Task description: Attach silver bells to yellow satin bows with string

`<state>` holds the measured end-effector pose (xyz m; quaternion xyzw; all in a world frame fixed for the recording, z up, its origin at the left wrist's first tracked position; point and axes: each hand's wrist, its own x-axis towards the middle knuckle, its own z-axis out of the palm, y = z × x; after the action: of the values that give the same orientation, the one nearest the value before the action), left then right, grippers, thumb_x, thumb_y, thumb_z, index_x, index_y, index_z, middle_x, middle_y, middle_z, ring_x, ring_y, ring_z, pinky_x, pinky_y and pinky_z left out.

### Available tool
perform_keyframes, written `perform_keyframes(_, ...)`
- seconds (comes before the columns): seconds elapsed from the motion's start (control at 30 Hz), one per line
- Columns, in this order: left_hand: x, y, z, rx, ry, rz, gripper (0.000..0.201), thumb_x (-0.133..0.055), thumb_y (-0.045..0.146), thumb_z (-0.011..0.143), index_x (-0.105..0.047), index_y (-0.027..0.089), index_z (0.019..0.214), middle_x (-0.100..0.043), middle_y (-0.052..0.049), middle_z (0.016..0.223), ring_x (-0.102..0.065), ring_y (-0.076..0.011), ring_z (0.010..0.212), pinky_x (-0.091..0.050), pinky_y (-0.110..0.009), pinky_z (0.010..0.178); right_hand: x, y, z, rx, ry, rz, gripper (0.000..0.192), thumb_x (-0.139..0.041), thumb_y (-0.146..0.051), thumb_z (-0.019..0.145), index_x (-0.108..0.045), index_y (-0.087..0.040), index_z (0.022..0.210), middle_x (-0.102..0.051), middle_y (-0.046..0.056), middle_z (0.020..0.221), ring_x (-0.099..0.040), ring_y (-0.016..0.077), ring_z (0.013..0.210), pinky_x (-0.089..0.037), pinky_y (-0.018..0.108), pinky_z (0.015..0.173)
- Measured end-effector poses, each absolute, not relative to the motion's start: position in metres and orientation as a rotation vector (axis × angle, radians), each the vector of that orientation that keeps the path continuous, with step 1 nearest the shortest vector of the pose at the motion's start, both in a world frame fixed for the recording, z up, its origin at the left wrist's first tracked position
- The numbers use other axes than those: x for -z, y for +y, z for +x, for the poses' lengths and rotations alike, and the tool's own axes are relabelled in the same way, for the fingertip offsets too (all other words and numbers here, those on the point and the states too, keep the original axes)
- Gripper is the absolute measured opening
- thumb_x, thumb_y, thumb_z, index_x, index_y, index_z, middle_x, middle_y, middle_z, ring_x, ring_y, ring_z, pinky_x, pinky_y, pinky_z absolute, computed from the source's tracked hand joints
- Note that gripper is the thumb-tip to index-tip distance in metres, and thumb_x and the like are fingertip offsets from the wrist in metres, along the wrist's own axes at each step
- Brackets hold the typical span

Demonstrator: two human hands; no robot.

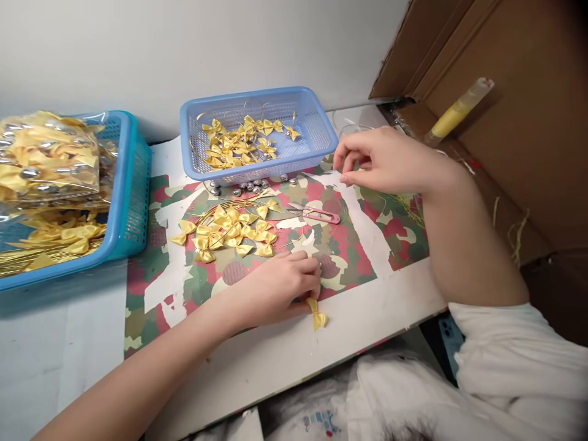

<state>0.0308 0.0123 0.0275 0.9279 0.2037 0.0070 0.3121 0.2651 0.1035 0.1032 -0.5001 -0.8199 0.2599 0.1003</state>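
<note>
Pinching yellow satin bow (318, 317), left hand (280, 285), crumpled

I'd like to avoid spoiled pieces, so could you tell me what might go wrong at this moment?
1. The left hand pins a yellow bow close to the table edge; it could slip off.
2. The right hand pinches something too thin to see, perhaps thread, which might snag the snips lying below.
3. The small silver beads beside the blue basket lie loose and could roll away.
</note>
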Motion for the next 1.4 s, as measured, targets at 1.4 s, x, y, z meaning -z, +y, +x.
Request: perform_keyframes(1.4, -0.07, 0.099, 0.066, -0.728, 1.236, 2.278, 0.029, -0.058, 0.046, 0.084, -0.065, 0.019, 0.072, -0.063, -0.001, 0.063, -0.051, -0.0137, 0.056, -0.037, -0.023, 0.049, -0.03, 0.037, 0.211, -1.497, -2.411, -0.667, 0.017, -0.053, -0.016, 0.086, -0.066, -0.016, 0.097, -0.062, -0.002, 0.073, -0.056, 0.0093, 0.067, -0.042, 0.019, 0.064)
